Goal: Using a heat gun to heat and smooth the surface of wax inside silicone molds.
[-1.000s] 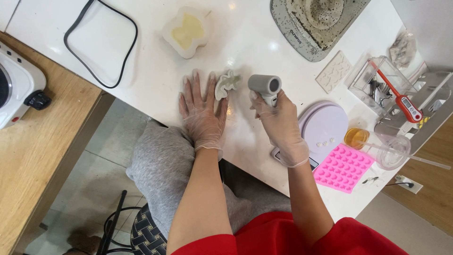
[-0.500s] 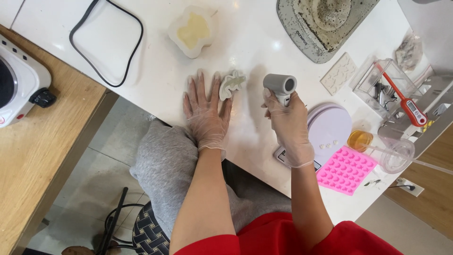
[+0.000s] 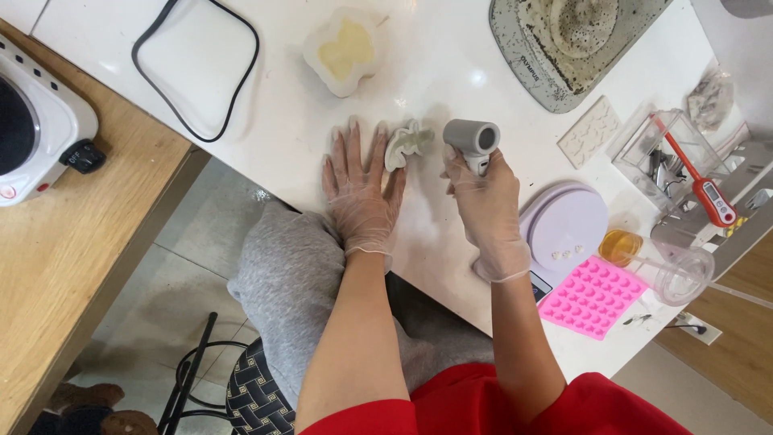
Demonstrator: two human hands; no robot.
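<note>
My left hand [image 3: 360, 193], in a thin clear glove, lies flat on the white table [image 3: 266, 121] with fingers spread. Its fingertips rest beside a small pale grey moulded piece [image 3: 405, 143]. My right hand [image 3: 485, 208], also gloved, grips the handle of a grey handheld device [image 3: 472, 142] whose round barrel sits just right of the moulded piece. Beyond it stands a white silicone mould [image 3: 345, 50] filled with yellowish material.
A black cord loop [image 3: 195, 72] lies at the back left. A white hotplate [image 3: 36, 133] sits on a wooden surface at left. At right: a lilac scale [image 3: 567, 225], pink mould [image 3: 592, 296], amber cup [image 3: 620, 246], clear measuring cup [image 3: 680, 272], red thermometer [image 3: 696, 184], grey speckled tray [image 3: 568, 44].
The view shifted slightly. My right hand has brought the grey device a little closer to the moulded piece. My left hand stays flat on the table.
</note>
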